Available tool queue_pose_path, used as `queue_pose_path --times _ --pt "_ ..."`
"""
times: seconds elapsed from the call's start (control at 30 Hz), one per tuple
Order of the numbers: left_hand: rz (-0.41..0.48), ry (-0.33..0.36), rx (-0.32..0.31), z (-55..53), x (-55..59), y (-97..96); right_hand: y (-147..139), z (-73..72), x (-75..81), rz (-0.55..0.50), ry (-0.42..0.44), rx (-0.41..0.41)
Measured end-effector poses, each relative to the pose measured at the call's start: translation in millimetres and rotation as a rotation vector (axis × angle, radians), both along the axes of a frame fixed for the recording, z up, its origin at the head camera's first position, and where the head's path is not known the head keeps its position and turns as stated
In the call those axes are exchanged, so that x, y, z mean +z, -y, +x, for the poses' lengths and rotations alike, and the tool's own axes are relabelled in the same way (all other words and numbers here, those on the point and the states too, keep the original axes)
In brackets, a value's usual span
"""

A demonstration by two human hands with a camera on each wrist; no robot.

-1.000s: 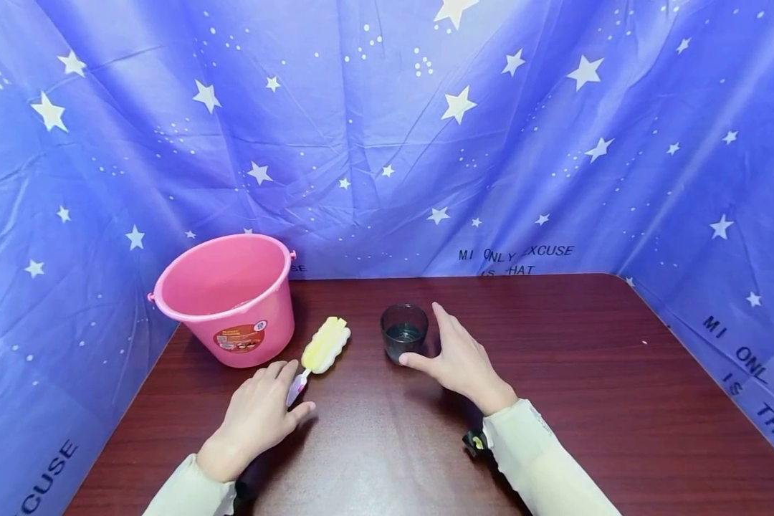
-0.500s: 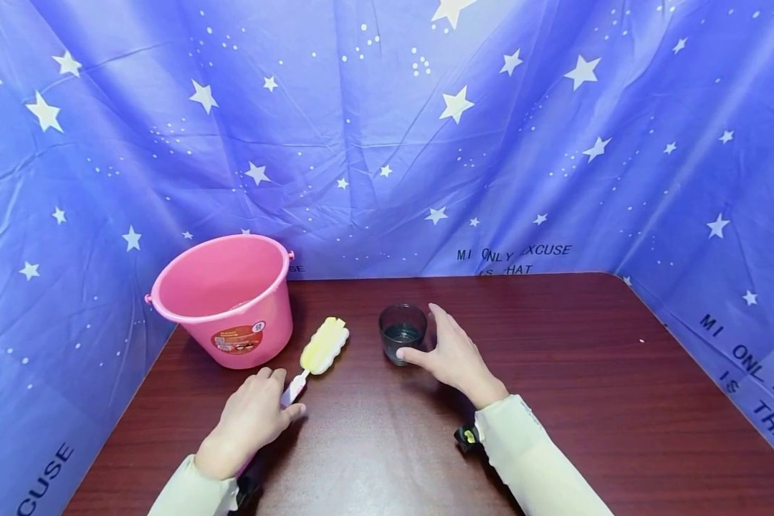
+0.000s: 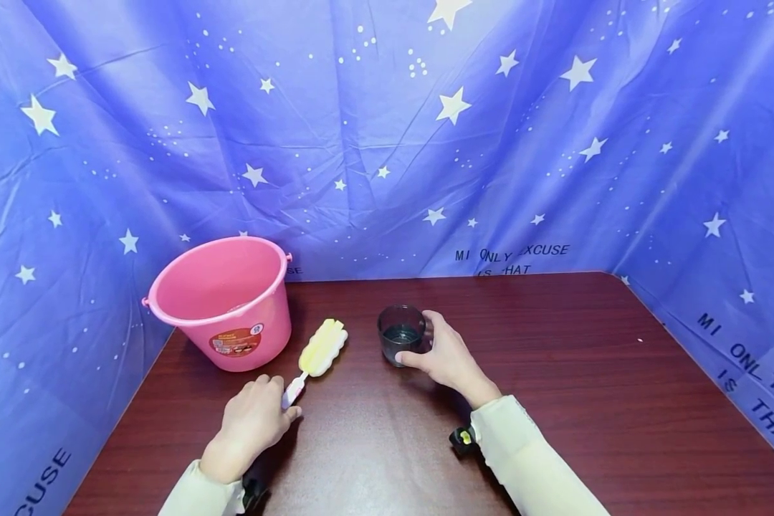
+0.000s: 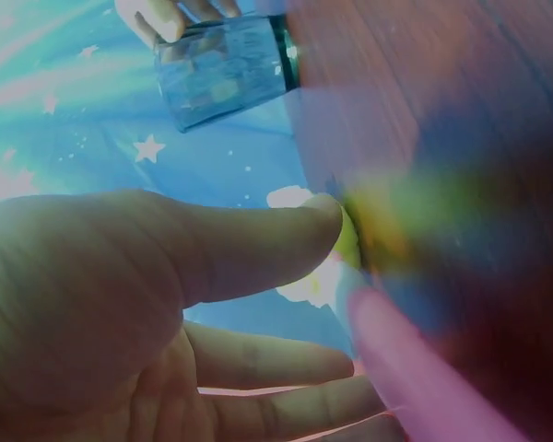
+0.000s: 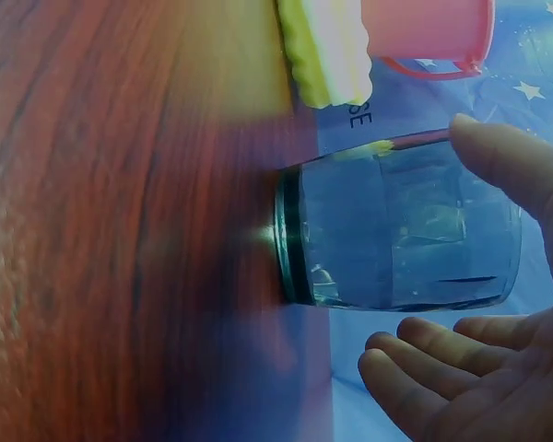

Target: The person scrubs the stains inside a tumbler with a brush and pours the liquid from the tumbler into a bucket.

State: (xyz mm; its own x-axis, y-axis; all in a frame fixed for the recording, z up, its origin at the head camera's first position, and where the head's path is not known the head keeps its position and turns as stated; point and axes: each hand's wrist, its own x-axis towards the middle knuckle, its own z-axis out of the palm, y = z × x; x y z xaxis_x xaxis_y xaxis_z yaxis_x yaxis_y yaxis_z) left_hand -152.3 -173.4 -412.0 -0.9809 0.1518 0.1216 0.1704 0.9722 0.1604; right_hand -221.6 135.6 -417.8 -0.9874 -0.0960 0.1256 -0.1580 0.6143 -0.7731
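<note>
In the head view, my left hand [image 3: 251,423] lies over the handle of a sponge brush [image 3: 322,349] with a yellow and white head. The left wrist view shows fairly straight fingers [image 4: 267,359] with their tips at the pink handle [image 4: 424,368], the thumb reaching over near its neck. My right hand [image 3: 448,358] is at a dark clear drinking glass [image 3: 393,352] standing upright on the table. Seen from the right wrist, the thumb [image 5: 507,157] meets the glass's side near the rim, while the other fingers stay a little apart from the opposite side.
A pink bucket [image 3: 277,322] with a round label stands at the back left, behind the brush. The dark red wooden table [image 3: 555,344] is bordered by a blue star-patterned curtain [image 3: 387,143] at the back and sides.
My left hand has drawn in closer over the brush handle, its fingers less spread. The right hand has moved closer round the glass. Brush, glass and bucket stay in place.
</note>
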Motion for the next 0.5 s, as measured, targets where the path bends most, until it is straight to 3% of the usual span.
queue_pose_path --times 0.3,0.5 --pt "0.009 0.018 0.005 -0.2 -1.4 1.2 5.7 -1.8 -6.1 -0.151 0.024 -0.004" --pt "0.004 0.027 0.007 -0.6 -4.2 -0.1 9.2 -3.5 -9.1 -0.185 0.025 -0.017"
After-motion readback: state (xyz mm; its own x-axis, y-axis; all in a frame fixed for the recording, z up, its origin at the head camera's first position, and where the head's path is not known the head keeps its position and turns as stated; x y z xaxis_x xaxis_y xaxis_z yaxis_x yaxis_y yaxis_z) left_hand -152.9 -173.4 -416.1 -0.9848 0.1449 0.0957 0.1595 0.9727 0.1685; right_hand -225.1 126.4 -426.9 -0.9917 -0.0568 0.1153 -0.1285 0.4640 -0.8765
